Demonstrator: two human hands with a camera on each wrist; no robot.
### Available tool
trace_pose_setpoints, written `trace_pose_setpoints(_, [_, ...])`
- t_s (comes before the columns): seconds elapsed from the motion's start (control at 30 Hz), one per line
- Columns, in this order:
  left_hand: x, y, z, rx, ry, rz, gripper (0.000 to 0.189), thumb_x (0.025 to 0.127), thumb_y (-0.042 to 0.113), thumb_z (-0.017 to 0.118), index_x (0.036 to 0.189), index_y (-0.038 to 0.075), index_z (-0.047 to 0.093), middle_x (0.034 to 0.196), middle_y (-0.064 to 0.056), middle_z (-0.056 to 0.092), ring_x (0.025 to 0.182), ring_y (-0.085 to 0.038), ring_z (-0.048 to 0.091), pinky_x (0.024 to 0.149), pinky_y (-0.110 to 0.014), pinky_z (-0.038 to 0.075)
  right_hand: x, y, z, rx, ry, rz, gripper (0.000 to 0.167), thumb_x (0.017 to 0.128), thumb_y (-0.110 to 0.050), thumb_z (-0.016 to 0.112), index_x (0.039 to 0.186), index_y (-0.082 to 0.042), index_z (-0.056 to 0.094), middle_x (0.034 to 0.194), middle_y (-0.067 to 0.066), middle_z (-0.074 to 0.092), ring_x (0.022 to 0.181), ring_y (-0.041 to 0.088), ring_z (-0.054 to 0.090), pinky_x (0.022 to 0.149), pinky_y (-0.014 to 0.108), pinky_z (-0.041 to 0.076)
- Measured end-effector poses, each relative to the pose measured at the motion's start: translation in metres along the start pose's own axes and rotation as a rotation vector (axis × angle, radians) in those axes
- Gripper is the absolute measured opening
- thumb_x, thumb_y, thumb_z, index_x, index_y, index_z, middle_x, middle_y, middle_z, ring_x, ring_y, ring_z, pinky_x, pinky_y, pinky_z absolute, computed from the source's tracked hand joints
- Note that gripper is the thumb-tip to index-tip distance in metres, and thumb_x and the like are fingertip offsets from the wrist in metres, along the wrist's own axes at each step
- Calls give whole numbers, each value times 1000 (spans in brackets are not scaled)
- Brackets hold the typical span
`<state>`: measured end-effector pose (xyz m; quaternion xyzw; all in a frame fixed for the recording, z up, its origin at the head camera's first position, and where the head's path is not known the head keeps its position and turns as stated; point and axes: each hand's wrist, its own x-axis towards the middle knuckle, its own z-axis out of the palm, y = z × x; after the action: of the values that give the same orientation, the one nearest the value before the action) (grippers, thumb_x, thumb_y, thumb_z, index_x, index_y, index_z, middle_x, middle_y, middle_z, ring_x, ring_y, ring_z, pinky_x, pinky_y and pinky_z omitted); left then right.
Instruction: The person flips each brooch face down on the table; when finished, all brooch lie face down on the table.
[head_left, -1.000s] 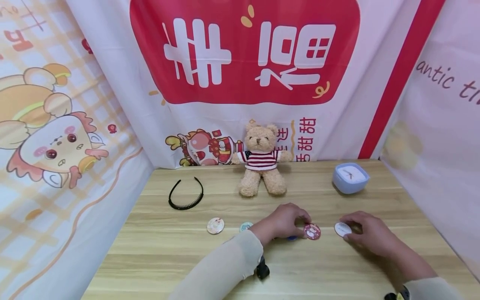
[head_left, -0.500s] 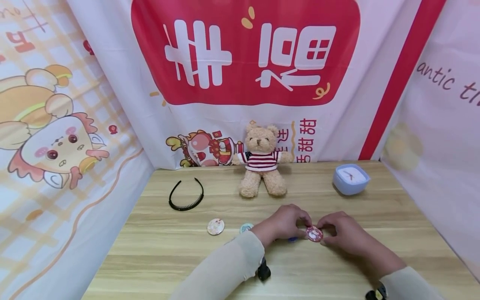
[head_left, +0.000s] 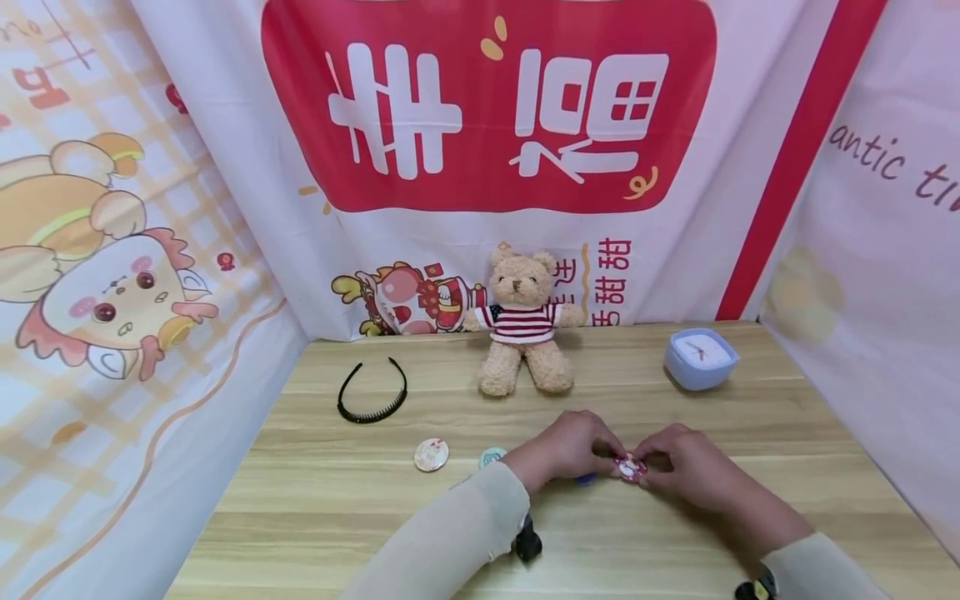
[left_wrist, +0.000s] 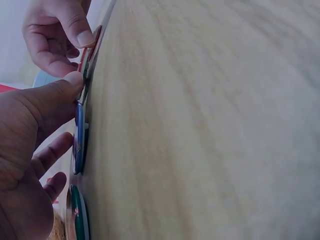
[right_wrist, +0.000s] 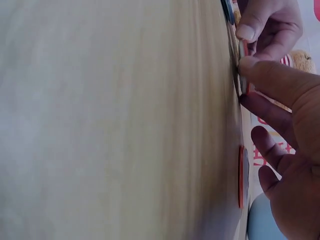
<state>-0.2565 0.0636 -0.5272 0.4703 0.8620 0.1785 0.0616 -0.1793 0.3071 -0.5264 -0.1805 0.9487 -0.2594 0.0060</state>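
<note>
Both hands meet at a round red badge (head_left: 631, 469) with a white picture, held slightly tilted at the table surface. My left hand (head_left: 572, 447) pinches its left edge between thumb and finger, while my right hand (head_left: 693, 468) pinches the right edge. Under the left hand lies a blue badge (left_wrist: 78, 140), mostly hidden in the head view. A teal badge (head_left: 492, 456) is partly covered by the left wrist. Below the right hand's loose fingers, a red-edged disc (right_wrist: 242, 176) lies flat in the right wrist view; the hand hides it in the head view.
A pale patterned badge (head_left: 431, 454) lies at the left on the wooden table (head_left: 315, 517). Farther back are a black headband (head_left: 372, 410), a teddy bear (head_left: 523, 325) in a striped shirt and a light-blue clock (head_left: 701, 359). Printed cloth (head_left: 487, 192) hangs behind.
My right hand has left the white disc and moved left to grip the red badge's right edge. The badge has shifted slightly right and tilted. The left hand has barely moved.
</note>
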Motion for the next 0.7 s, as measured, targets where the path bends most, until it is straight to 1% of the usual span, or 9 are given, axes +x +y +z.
trace_pose_setpoints(0.07, [-1,0,-1,-23,-4,0,19,99,41,82,117,37,86,112,25,80,104,9,65,101,-11,45,-1,1,-1,21,3,7,21,90,-31,91,106,-40,82,109,-23,76,108,9,66,97,39,55])
trace_pose_setpoints(0.13, [-1,0,-2,-43,-1,-4,17,103,38,78,117,35,86,112,24,80,105,9,66,100,-10,46,-2,2,-2,37,3,20,19,93,-29,88,106,-41,82,109,-23,76,109,9,67,97,39,56])
trace_pose_setpoints(0.3, [-1,2,-4,-51,27,-20,20,109,36,69,118,32,86,112,19,81,104,8,69,97,-11,49,-3,2,-4,49,13,60,16,103,-24,77,109,-37,83,111,-17,79,113,18,71,100,51,58])
trace_pose_setpoints(0.4, [0,3,-2,-35,45,-34,19,109,36,69,118,32,85,110,21,81,100,9,68,93,-10,50,-3,1,-4,55,23,96,14,106,-25,74,111,-34,83,113,-12,80,113,21,71,98,53,58])
trace_pose_setpoints(0.5, [2,5,1,-17,77,-39,18,108,34,70,119,32,84,111,22,80,97,10,68,92,-9,50,-3,0,-4,60,41,114,13,106,-25,73,111,-31,83,114,-9,80,111,20,70,95,49,58])
trace_pose_setpoints(0.57, [3,7,2,-5,105,-44,17,108,33,71,120,31,83,112,22,81,98,10,69,92,-9,50,-2,-1,-4,64,55,113,13,106,-23,73,111,-29,83,113,-7,79,108,19,70,92,46,58])
trace_pose_setpoints(0.63, [4,9,3,-12,128,-56,17,107,31,73,120,29,83,112,20,81,98,9,69,91,-8,49,-1,-2,-4,83,64,119,12,104,-20,75,113,-27,81,110,-7,79,105,17,71,89,42,59])
trace_pose_setpoints(0.7, [4,12,4,-30,140,-73,17,106,29,75,121,27,83,110,17,82,96,9,69,90,-8,49,-1,-3,-3,108,67,125,16,101,-17,79,114,-25,77,107,-8,78,102,14,71,88,39,60])
